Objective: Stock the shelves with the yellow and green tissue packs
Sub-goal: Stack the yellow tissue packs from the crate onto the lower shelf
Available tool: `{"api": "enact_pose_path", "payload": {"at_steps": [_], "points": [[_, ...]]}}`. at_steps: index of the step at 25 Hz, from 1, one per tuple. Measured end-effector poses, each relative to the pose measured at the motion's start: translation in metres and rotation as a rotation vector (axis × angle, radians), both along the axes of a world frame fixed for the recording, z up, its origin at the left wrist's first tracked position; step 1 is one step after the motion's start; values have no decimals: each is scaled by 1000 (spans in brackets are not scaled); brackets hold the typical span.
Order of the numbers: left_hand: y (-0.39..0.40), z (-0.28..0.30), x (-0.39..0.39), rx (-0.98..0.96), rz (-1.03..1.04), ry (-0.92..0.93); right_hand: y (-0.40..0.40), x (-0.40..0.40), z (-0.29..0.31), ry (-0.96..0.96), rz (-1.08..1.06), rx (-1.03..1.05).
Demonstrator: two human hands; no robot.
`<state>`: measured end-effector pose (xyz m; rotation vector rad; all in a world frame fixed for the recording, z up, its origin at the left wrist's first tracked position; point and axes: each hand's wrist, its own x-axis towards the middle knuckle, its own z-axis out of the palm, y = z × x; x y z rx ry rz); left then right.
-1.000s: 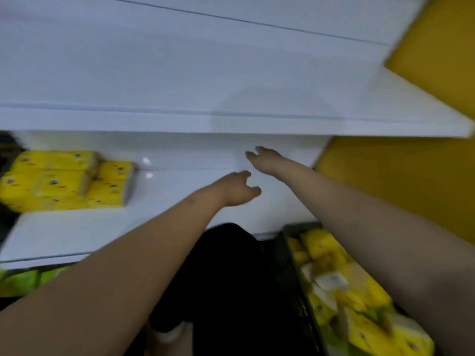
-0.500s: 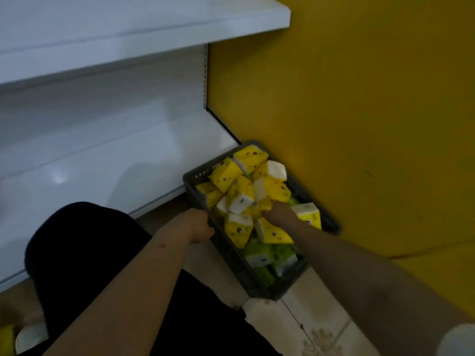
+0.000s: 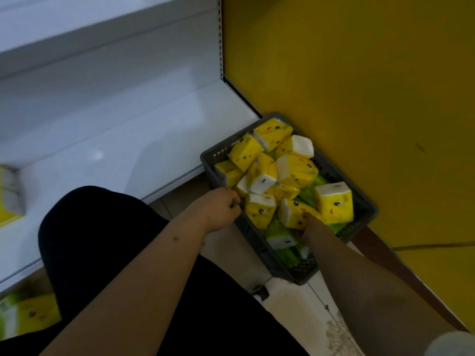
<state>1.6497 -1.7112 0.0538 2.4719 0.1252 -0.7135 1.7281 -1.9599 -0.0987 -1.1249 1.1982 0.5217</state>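
Yellow film-wrapped tissue packs (image 3: 293, 172) lie heaped at all angles in a dark grey plastic crate (image 3: 359, 217) on the tiled floor (image 3: 295, 307), jammed between the white shelf (image 3: 108, 140) and a mustard-yellow panel (image 3: 347, 73). Green packs (image 3: 279, 233) show only underneath and at the near end, mostly buried.

The left hand (image 3: 221, 208) curls over the crate's near rim and grips it. The right hand (image 3: 307, 222) is pushed down among the packs, next to a tilted yellow one; its fingers are hidden, so I cannot tell whether it has hold of anything.

As I judge it, the pile is the main risk. The packs are soft, slightly pillowy blocks in slick, glossy wrap, with white paper ends showing. They rest on each other's corners, not flat. Pulling one from low down could tip its neighbours over the rim, especially the upright pack (image 3: 334, 202) near the far wall. A green pack dragged out from under would disturb more than a yellow one lifted off the top. The wrap gives under pressure, so a one-handed pinch may slip or crumple it.

The crate's walls are perforated, rigid and thin, and the floor tiles look smooth, so a tug could slide it; the hand on the rim should guard against that.

A few stocked packs (image 3: 9, 194) sit at the shelf's left edge, blurred, with more on the level below (image 3: 28, 314). Most of the shelf is bare, glossy white metal.
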Motion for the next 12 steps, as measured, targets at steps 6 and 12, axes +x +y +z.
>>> {"api": "enact_pose_path", "payload": {"at_steps": [6, 12], "points": [[-8, 15, 7, -81, 147, 42, 12, -35, 34, -23, 22, 16], [-14, 29, 8, -320, 496, 116, 48, -56, 84, -356, 132, 281]]}}
